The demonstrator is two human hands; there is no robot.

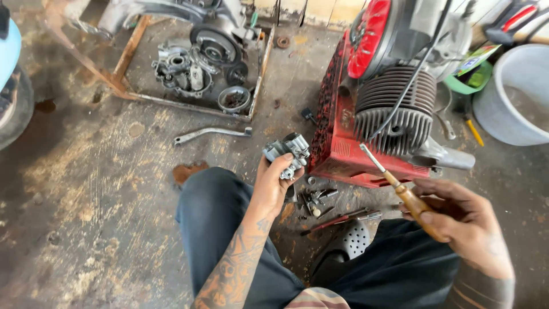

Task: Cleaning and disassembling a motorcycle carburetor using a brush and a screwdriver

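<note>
Workshop floor, stained concrete (86, 189), person seated with dark-trousered knees up, camera looking down.

Far left and well beyond the left hand: wooden frame (131, 57) on the floor with engine case parts (186, 71) and a round cup-shaped part (233, 98) inside it. Nearer, just ahead-left of the left hand, a bent metal lever (209, 133) lies flat, long axis running left-right.

Left hand (274, 183): closed around a small grey carburettor (287, 153), held up off the floor between the knees. Fingers wrap its lower body, thumb on the near side; the top sticks out above the fist. Forearm is tattooed.

Between the hands, on the floor: small loose parts (314, 200) and red-handled pliers (340, 220), below and right of the carburettor. Black perforated sandal (349, 243) just under them.

Right hand (463, 223): closed on the wooden handle of a screwdriver (394, 183). Shaft axis runs diagonally up-left, tip aimed toward the carburettor but clearly apart from it, a gap between them. Tip currently sits in front of the red engine (372, 114) with its finned cylinder (394, 111), which stands beyond both hands, closer to the right.

Key relation: carburettor lies left of the screwdriver tip, roughly along the shaft's line. Left hand has it; right hand is the one with the tool.

Far right: grey bucket (514, 97), green bowl (472, 80).
</note>
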